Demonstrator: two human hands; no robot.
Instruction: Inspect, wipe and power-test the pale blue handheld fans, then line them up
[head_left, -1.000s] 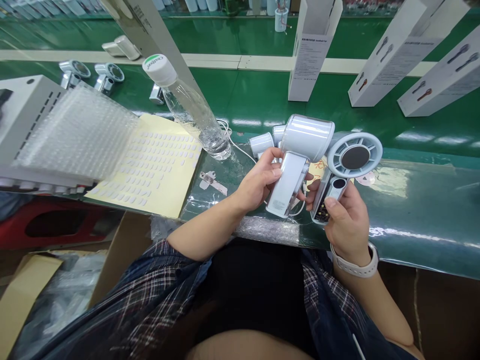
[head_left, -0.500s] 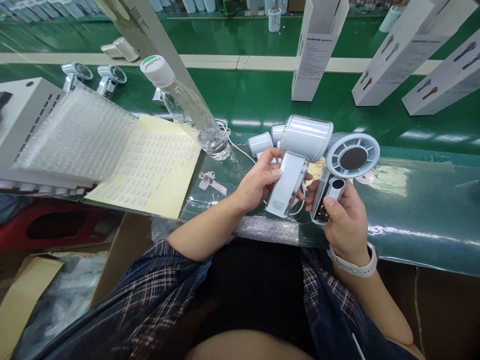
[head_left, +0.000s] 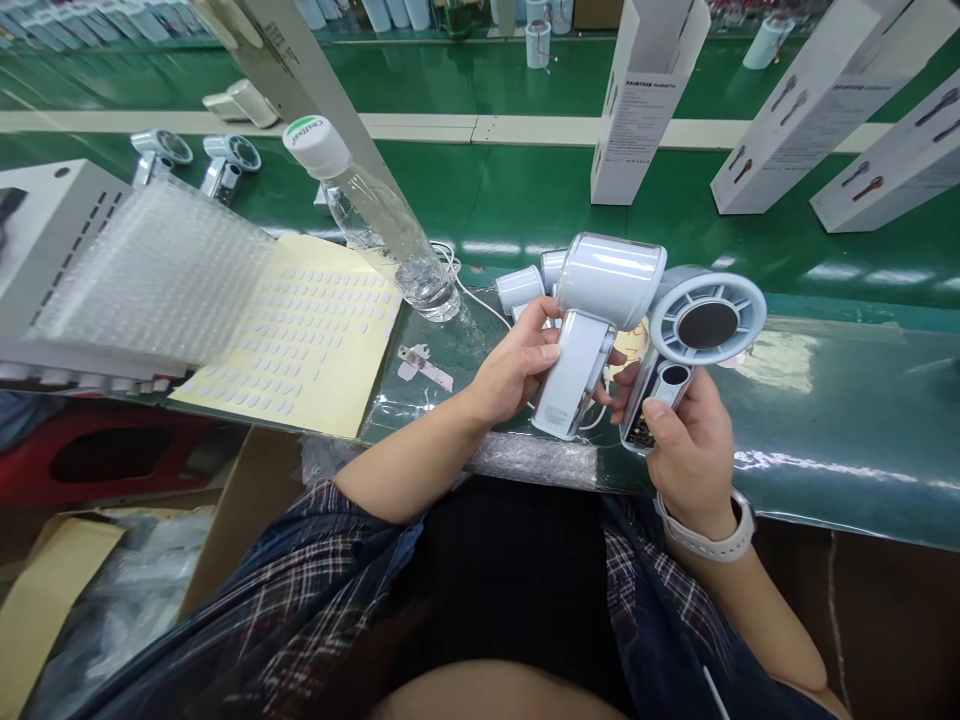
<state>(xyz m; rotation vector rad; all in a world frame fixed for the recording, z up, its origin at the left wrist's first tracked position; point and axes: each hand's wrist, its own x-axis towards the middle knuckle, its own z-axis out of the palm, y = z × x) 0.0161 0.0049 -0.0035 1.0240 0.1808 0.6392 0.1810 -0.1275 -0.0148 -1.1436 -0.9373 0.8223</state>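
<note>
My left hand (head_left: pixel 517 360) is closed around the handle of a pale blue handheld fan (head_left: pixel 576 365), whose round barrel head points up and to the right. In my right hand (head_left: pixel 686 440) is a second handheld fan (head_left: pixel 709 318), its round grille with a dark centre disc facing me. The right thumb lies on that fan's handle, below a round black spot, where a dark strip with small parts shows. The two heads are close side by side. A white cable (head_left: pixel 480 300) runs behind my left hand, and other small fans (head_left: pixel 519 290) lie partly hidden behind it.
A clear bottle (head_left: pixel 382 225) stands left of my hands, near a yellow sheet of small oval stickers (head_left: pixel 322 370) and bubble wrap (head_left: pixel 161 275). White fan boxes (head_left: pixel 634 130) stand on the green surface at the back right. More fans (head_left: pixel 232 155) stand at the back left.
The fan in my right hand has shifted slightly down and to the right. The fan in my left hand is nearly unmoved, and both grips are kept.
</note>
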